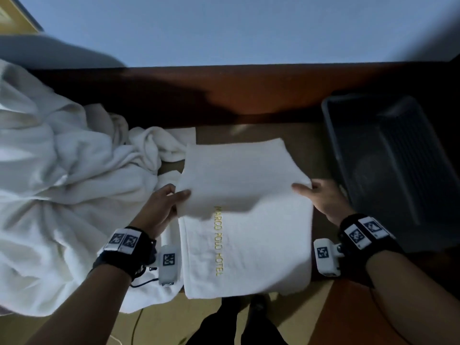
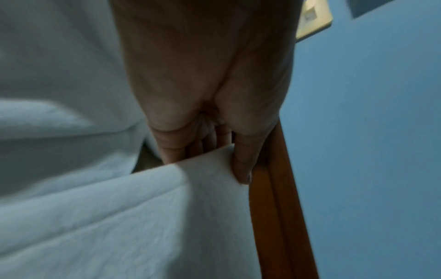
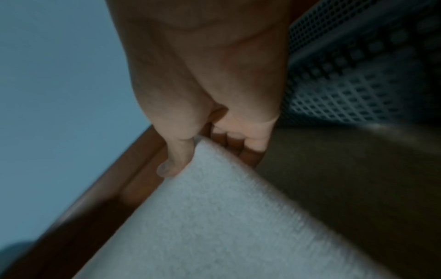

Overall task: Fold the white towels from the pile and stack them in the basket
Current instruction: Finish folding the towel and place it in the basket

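A white towel [image 1: 246, 245] with gold "MARCO POLO HOTEL" lettering lies on the table in front of me, its far half lifted and folding over toward me. My left hand [image 1: 174, 197] pinches the folded edge's left corner, thumb on top, and the left wrist view shows the same left hand [image 2: 210, 156] pinch on the towel [image 2: 143, 217]. My right hand [image 1: 308, 190] pinches the right corner; the right wrist view shows that right hand [image 3: 207, 151] with its thumb over the towel [image 3: 226, 217] and fingers under it. A dark perforated basket [image 1: 388, 158] stands at the right, with nothing seen inside.
A large pile of rumpled white towels [image 1: 62, 183] fills the left side of the table [image 1: 261, 105]. A blue wall [image 1: 249, 28] rises behind the table's brown back edge. My dark-clothed legs [image 1: 239, 324] show below the front edge.
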### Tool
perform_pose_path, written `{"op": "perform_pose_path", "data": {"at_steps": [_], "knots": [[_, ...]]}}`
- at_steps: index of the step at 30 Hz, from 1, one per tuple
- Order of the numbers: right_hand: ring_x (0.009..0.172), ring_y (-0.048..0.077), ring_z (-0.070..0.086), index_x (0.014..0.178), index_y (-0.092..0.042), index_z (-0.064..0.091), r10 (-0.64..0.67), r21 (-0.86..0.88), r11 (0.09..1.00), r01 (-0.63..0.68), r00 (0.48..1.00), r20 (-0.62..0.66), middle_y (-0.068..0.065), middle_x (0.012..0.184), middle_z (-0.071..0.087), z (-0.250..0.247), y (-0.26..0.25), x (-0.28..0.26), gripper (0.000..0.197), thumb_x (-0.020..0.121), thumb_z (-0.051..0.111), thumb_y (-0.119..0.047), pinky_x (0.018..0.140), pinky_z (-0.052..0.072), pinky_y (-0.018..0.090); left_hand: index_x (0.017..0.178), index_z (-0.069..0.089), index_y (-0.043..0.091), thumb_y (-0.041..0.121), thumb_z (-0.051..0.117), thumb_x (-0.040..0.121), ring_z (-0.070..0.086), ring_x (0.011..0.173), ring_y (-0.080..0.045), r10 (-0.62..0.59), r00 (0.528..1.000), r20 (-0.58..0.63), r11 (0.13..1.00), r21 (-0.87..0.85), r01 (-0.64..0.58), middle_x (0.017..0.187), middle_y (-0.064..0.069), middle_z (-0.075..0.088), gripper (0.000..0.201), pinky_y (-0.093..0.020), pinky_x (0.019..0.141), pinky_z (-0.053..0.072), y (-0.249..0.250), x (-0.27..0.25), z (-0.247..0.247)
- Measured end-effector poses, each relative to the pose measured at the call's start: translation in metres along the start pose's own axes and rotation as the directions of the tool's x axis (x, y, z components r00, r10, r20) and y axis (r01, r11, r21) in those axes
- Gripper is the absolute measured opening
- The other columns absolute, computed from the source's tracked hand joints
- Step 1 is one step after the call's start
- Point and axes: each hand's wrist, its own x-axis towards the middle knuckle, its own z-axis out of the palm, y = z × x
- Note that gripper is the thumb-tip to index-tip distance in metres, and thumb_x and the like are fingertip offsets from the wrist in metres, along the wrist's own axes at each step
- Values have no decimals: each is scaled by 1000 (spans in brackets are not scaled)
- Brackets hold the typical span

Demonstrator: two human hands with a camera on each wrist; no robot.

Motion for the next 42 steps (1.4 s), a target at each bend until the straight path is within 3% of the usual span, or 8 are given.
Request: {"op": "perform_pose_path", "data": {"at_steps": [6,10,16,20,24,30,34,42], "knots": [[88,30,76,104,-4,75,-243,122,962,244,970,-26,12,96,79,-45,-116,-32,45,78,80,-39,76,59,40,85,53,6,8,69,95,62,77,-23,302,953,3,950,80,-301,82,-11,61,19,-28,60,57,122,-49,22],[96,29,73,109,5,75,-453,180,860,477,877,-160,21,106,76,-72,-196,-57,28,97,70,-20,86,58,38,83,52,15,10,75,91,66,68,-19,529,847,-59,848,12,-529,76,-6,63,24,-31,58,58,212,-94,45],[103,36,71,105,10,71,-571,272,737,619,785,-241,31,116,71,-102,-246,-99,43,90,76,-29,93,54,49,96,55,23,18,72,96,71,75,-14,699,706,-114,712,15,-702,87,0,69,18,-32,65,60,264,-174,59],[100,24,74,97,-7,76,-530,296,770,565,825,-198,11,105,78,-94,-213,-118,12,96,72,-18,93,57,39,94,56,21,13,70,96,69,73,-12,673,727,-140,739,64,-671,88,-3,64,17,-26,65,56,219,-184,54],[90,18,73,109,-3,76,-449,195,867,458,889,-94,11,103,78,-75,-137,-123,23,96,71,-21,78,56,23,90,54,22,12,73,93,61,82,-15,558,814,-164,829,150,-538,92,-3,60,22,-22,68,52,131,-170,39],[103,33,72,103,-11,79,-185,-13,982,187,978,96,11,105,78,-38,14,-124,18,98,70,-27,92,56,49,93,56,15,15,84,81,58,93,-27,245,937,-249,953,241,-185,100,-15,60,31,-37,76,46,-29,-147,15],[92,19,75,103,-11,80,-38,-61,997,49,983,180,4,98,80,-17,103,-145,11,94,74,-12,76,54,29,103,59,6,25,87,75,64,92,-28,92,955,-281,954,301,-3,103,-17,71,45,-38,77,48,-130,-153,-3],[85,17,70,89,-21,71,51,-233,972,-24,993,108,-3,85,75,10,174,-149,4,92,72,-23,76,49,34,111,58,14,24,83,84,72,95,-30,60,943,-327,875,472,108,104,-9,75,39,-50,89,57,-196,-135,-5]]}}
